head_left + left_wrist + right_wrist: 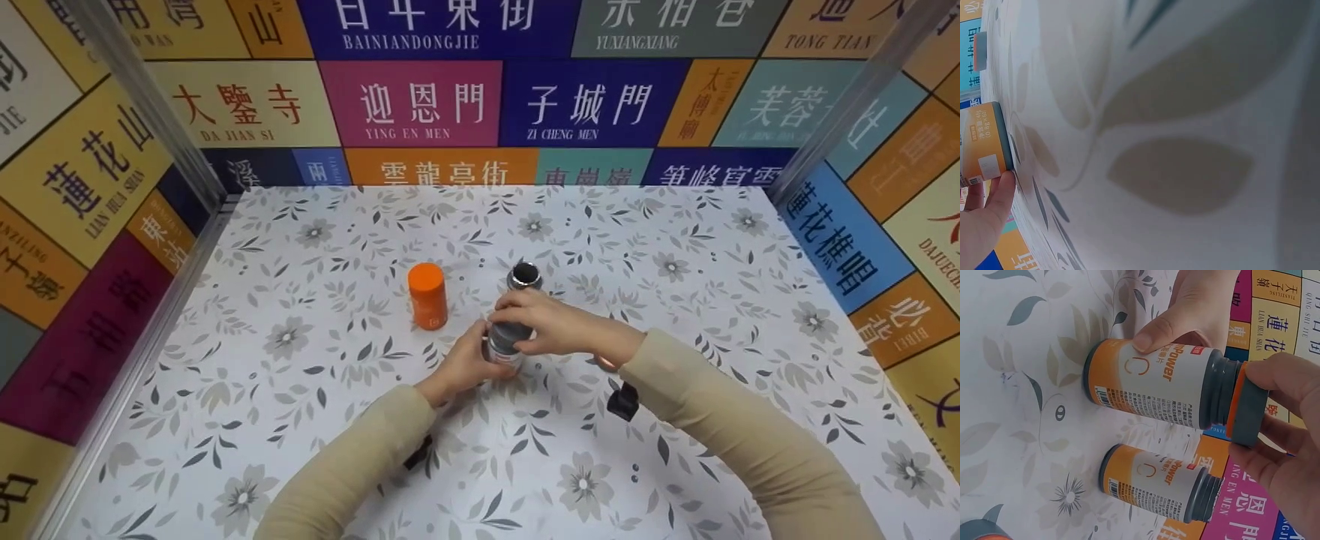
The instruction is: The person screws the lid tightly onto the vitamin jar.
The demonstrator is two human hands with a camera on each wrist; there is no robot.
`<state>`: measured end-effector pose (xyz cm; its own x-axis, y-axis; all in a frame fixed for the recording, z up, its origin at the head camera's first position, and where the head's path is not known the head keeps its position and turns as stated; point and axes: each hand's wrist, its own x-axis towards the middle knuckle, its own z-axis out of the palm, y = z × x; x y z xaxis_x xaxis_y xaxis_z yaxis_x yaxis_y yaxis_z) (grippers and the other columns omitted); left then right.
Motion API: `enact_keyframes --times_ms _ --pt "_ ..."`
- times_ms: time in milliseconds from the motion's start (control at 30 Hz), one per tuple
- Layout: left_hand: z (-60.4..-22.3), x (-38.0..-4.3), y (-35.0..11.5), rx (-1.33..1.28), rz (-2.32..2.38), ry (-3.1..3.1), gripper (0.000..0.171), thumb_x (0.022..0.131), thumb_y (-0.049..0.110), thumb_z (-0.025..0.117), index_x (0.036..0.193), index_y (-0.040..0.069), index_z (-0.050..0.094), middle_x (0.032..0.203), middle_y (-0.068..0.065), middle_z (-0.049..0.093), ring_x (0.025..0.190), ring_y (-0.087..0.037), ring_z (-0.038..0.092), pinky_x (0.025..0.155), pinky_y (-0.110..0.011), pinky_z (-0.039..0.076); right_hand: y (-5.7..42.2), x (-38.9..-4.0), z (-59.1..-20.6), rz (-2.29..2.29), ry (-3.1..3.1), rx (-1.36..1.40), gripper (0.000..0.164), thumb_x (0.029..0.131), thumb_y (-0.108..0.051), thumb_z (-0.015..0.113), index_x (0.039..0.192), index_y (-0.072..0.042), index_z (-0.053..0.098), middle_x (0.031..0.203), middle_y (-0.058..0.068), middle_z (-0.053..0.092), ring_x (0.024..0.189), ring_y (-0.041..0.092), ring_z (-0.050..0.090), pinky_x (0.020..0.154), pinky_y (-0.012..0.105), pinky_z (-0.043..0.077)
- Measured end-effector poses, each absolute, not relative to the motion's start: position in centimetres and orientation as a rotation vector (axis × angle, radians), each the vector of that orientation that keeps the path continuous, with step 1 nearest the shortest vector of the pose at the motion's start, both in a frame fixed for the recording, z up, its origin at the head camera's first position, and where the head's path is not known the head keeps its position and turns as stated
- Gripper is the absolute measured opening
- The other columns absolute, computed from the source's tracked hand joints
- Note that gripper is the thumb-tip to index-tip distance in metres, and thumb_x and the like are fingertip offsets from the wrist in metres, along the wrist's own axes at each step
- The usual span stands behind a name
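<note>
Two hands at a bottle on a flowered table.
The left hand (469, 364) grips the bottle (1157, 385) standing near the table's (300, 420) middle; the right hand (551, 322) pinches its grey cap (1244, 405) at the neck. An open bottle (524, 277) stands just beyond, an orange-capped one (427, 295) to the left.

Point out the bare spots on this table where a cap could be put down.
Free: the wide stretch of table left of the orange bottle, the far strip along the back wall, and the right side beyond the right sleeve. Crowded: the centre, where the left hand and right hand hold the grey bottle before an open bottle.
</note>
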<state>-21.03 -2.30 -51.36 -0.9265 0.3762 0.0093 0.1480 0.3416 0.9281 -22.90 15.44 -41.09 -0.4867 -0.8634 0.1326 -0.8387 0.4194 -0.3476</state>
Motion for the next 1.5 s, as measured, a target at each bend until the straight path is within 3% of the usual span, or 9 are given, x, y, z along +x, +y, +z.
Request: enact_keyframes --times_ms 167,433,833,1067,1333,1500 --pt "-51.3 -21.0 -2.3 0.476 1.624 2.380 0.074 0.066 0.009 0.079 0.128 0.006 0.041 0.121 -0.011 0.052 0.108 -0.021 0.049 0.099 -0.036 0.035 15.1 -23.0 -41.2 -0.562 2.569 -1.539 0.040 0.074 -0.006 0.067 0.113 -0.001 0.061 0.118 0.020 0.053 0.108 0.033 0.049 0.091 0.045 0.040" --pt "-51.2 -21.1 -2.4 0.453 1.584 2.417 0.074 0.063 0.011 0.081 0.127 0.007 0.043 0.120 -0.010 0.055 0.108 -0.022 0.050 0.099 -0.037 0.035 15.0 -23.4 -41.2 -0.456 2.521 -1.560 0.045 0.074 -0.003 0.066 0.118 0.000 0.057 0.120 0.020 0.052 0.111 0.034 0.049 0.093 0.045 0.041" --pt "-51.2 -21.2 -2.3 0.442 1.546 2.439 0.072 0.064 0.013 0.081 0.126 0.006 0.044 0.120 -0.008 0.054 0.108 -0.019 0.050 0.098 -0.034 0.036 14.6 -22.8 -41.3 -0.426 2.641 -1.503 0.046 0.074 -0.011 0.070 0.117 -0.002 0.058 0.111 0.016 0.054 0.100 0.029 0.052 0.085 0.040 0.044" --pt "-51.2 -21.2 -2.4 0.455 1.545 2.459 0.069 0.062 0.013 0.082 0.120 0.005 0.045 0.113 -0.008 0.057 0.102 -0.020 0.052 0.094 -0.034 0.039 14.0 -22.4 -41.4 -0.411 2.759 -1.322 0.045 0.076 -0.021 0.071 0.112 0.002 0.059 0.100 0.015 0.054 0.082 0.023 0.052 0.071 0.035 0.046" --pt "-51.1 -21.1 -2.5 0.407 1.562 2.412 0.060 0.063 0.013 0.081 0.113 0.008 0.048 0.108 -0.006 0.058 0.098 -0.018 0.053 0.090 -0.032 0.043 13.0 -21.4 -42.8 -0.380 3.079 -1.138 0.050 0.073 -0.041 0.071 0.094 0.002 0.056 0.091 0.014 0.055 0.072 0.026 0.055 0.065 0.039 0.048" --pt "-51.2 -21.1 -2.4 0.402 1.558 2.402 0.061 0.064 0.012 0.081 0.115 0.008 0.047 0.109 -0.006 0.058 0.098 -0.018 0.053 0.089 -0.031 0.044 13.2 -21.2 -42.7 -0.360 3.080 -1.045 0.060 0.073 -0.048 0.070 0.102 0.003 0.055 0.101 0.017 0.055 0.086 0.030 0.056 0.072 0.042 0.048"
